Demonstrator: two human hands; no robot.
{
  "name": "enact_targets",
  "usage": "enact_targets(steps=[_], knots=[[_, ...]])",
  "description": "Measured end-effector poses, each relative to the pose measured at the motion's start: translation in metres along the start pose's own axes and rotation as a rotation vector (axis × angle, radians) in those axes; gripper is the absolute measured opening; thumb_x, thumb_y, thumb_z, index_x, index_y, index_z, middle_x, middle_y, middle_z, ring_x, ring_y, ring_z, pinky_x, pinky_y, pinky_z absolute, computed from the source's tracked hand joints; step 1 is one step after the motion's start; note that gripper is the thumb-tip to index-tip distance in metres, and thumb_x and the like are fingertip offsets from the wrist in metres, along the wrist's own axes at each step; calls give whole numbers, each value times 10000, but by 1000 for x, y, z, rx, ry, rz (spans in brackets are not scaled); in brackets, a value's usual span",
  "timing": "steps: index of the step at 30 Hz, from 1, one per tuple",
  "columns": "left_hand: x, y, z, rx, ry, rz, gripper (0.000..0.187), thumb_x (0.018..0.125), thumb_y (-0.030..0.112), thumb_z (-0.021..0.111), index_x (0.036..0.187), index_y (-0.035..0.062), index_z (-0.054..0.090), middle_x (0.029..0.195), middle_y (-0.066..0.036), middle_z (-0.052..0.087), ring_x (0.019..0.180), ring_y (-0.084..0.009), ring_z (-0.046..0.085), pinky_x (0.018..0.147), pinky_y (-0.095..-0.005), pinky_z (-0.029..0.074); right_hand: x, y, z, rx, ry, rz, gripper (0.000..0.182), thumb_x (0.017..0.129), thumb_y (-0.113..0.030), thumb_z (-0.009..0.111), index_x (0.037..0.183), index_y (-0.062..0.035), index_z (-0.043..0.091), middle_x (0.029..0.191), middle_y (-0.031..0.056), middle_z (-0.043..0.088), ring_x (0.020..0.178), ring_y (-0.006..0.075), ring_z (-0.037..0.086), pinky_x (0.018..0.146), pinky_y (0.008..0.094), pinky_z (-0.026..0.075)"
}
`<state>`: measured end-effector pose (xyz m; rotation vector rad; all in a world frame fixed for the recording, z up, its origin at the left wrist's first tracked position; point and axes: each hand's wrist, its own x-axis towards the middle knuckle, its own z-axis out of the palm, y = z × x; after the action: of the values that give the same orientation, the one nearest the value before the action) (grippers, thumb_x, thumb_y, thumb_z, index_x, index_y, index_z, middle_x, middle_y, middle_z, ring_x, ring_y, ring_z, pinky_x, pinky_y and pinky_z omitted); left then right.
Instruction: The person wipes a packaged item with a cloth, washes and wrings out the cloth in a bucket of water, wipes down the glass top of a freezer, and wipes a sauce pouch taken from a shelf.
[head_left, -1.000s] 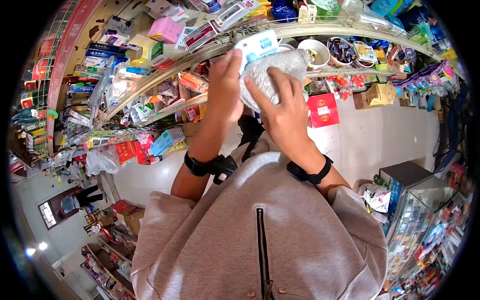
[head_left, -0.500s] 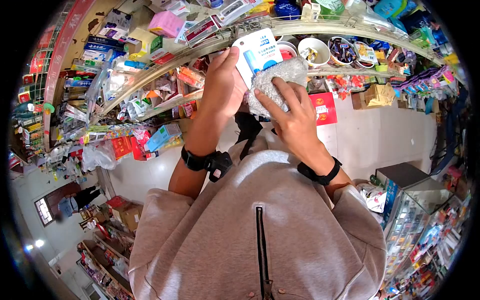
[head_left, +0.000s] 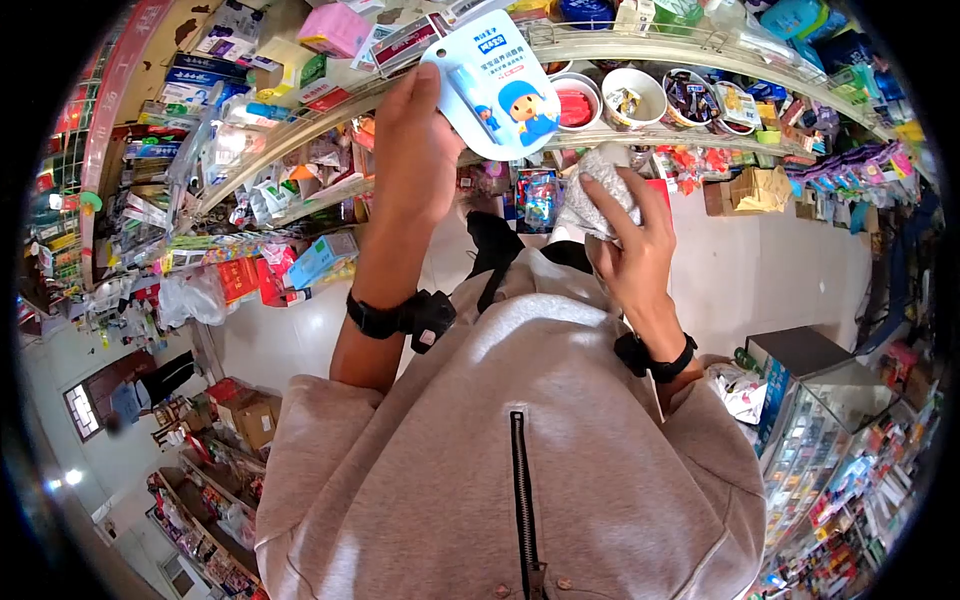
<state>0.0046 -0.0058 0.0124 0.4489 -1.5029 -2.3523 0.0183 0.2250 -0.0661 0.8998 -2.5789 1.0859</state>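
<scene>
A white and blue blister card with a cartoon figure and a small blue tube is held up by its left edge in my left hand. The card's printed face is turned to the camera, above the shelf edge. To the right and lower, my right hand grips a grey fluffy cloth, which is bunched under the fingers. Cloth and card are apart.
Crowded shelves curve across the top, with white round tubs of small packets behind the hands. A cardboard box stands at the right, a glass display case at the lower right. Another person is far off at the left.
The cloth has come off the card and moved down and right with my right hand. My left hand has moved up and left, and the card's front now shows uncovered.
</scene>
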Motion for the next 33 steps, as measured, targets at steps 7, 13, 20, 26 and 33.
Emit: enact_targets(steps=[7,13,20,26,33], knots=[[-9,-32,16,-86,-45,-20,335,1071,262,444,1171,-36,559,1104,-139,669,994,-214,690,828,-352,572,20,-34,8,-4,81,-84,680,576,45,691,1222,-167,698,1217,175,571,1021,358,571,838,436,514],[-12,-28,9,-46,3,-45,316,1069,250,443,1166,-31,551,1070,-124,672,971,-203,694,806,-343,582,24,-32,6,-3,98,-96,663,571,48,698,1201,-163,704,1217,166,575,1002,353,571,824,436,518],[-20,-29,6,-26,13,-140,358,1074,222,403,1273,-62,489,1251,-181,611,1176,-271,618,1005,-448,520,38,-17,5,-65,139,-52,669,576,51,686,1211,-160,702,1225,174,577,1009,355,576,826,419,524],[-12,-34,-13,-26,137,-119,354,1077,232,412,1258,-47,533,1193,-149,649,1091,-241,668,924,-385,566,44,6,-9,-155,236,-11,694,573,44,693,1223,-200,711,1221,167,589,1029,355,582,856,439,509],[-20,-47,1,272,66,-2,366,1081,243,410,1186,-50,603,991,-77,686,890,-115,638,779,-287,526,37,-23,-7,-76,175,-248,607,647,21,639,1208,-192,726,1183,155,605,951,305,583,798,395,523]])
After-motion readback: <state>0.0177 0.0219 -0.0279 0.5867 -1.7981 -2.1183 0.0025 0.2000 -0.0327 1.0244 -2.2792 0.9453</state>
